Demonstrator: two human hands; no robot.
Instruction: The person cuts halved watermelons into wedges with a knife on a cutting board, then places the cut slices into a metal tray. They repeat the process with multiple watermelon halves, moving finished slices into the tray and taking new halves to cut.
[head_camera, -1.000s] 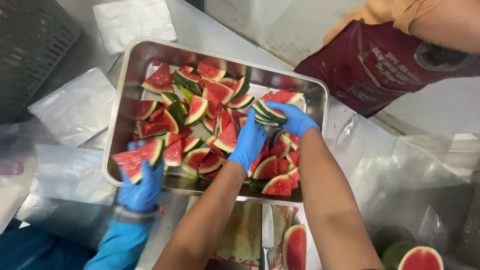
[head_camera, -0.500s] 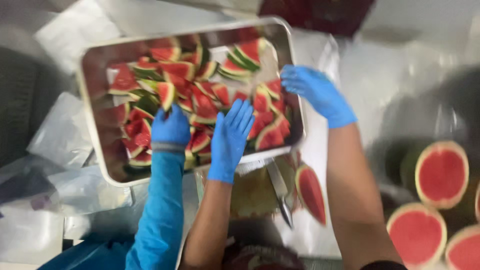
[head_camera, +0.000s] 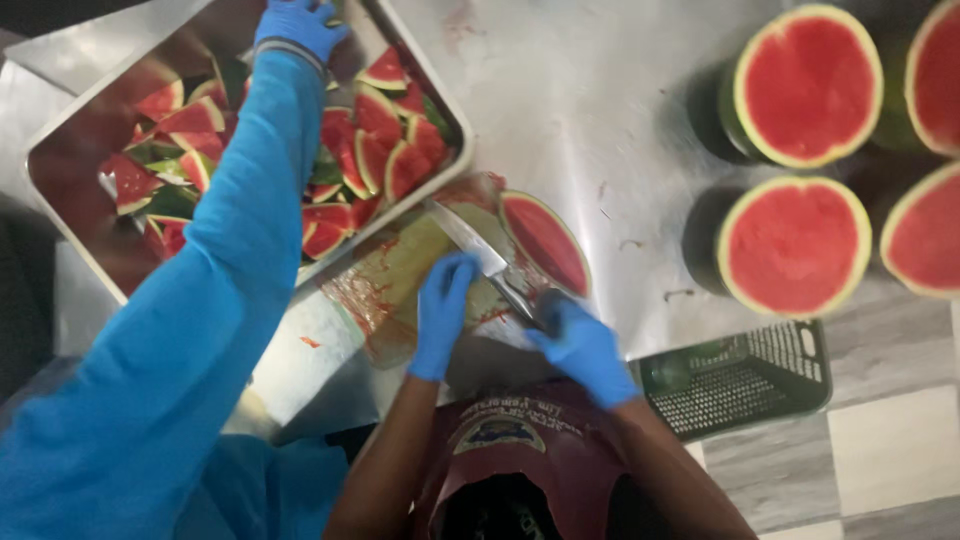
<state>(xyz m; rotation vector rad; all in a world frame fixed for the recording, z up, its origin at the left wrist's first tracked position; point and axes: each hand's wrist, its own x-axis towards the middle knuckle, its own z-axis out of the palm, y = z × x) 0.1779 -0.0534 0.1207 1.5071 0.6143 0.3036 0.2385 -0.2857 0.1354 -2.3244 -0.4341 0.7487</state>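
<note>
On the cutting board (head_camera: 400, 275), right hand (head_camera: 585, 345) now has a closed grip on the knife (head_camera: 480, 255); left hand (head_camera: 440, 310) lies flat, off the tray (head_camera: 445, 100).

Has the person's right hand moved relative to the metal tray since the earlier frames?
Yes. The right hand has left the metal tray of wedges and now grips the knife beside it.

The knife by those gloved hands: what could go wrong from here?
1. The right hand grips the knife, and the left hand lies flat right beside the blade; a slip could cut it.
2. The cutting board is smeared with juice, so the watermelon piece might slide.
3. A co-worker's blue sleeve reaches into the tray close by; a bump seems possible.
</note>
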